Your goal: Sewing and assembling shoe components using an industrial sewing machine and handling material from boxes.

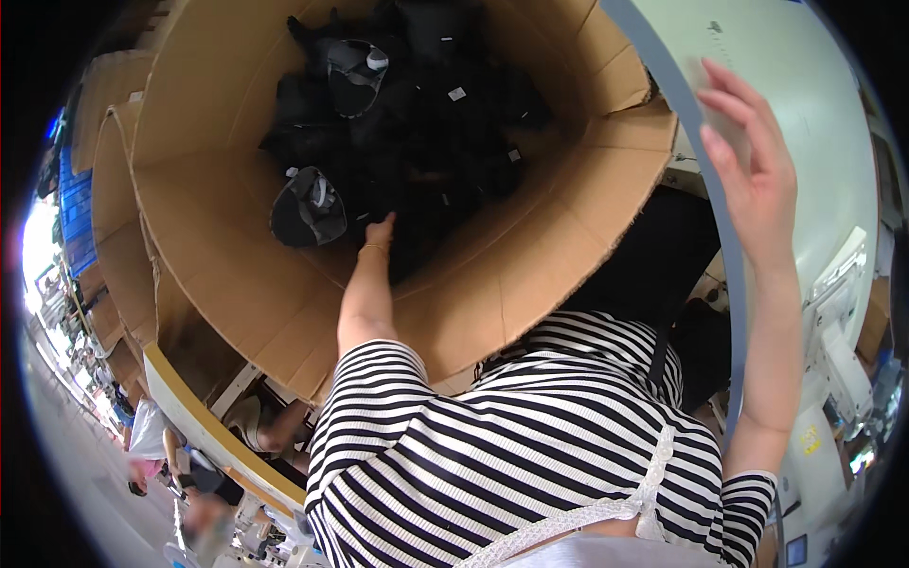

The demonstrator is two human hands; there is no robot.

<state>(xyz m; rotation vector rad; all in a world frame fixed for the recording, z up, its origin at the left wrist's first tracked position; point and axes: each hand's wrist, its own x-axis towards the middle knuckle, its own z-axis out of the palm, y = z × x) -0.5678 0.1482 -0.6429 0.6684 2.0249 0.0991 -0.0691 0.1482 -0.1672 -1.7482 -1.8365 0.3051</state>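
Note:
My left hand [381, 230] reaches down into a large cardboard box [511, 284], at the near edge of a heap of black fabric pieces [417, 142]. Its fingertips are lost against the dark cloth, so whether they grip a piece is hidden. Small white tags dot the heap. Two pieces show a dark grey, rounded opening with something white inside: one [310, 208] lies just left of my left hand, the other [358, 78] farther back. Over the pale table on the right, my right hand [757, 170] is raised, empty, with its fingers apart.
The pale green table [805, 85] with a grey edge curves along the right, close to the box rim. White machine parts [838, 369] stand on it. Another yellow-edged table [218, 426] is at lower left. People [156, 435] are beyond it, and more cardboard [118, 208] stands left.

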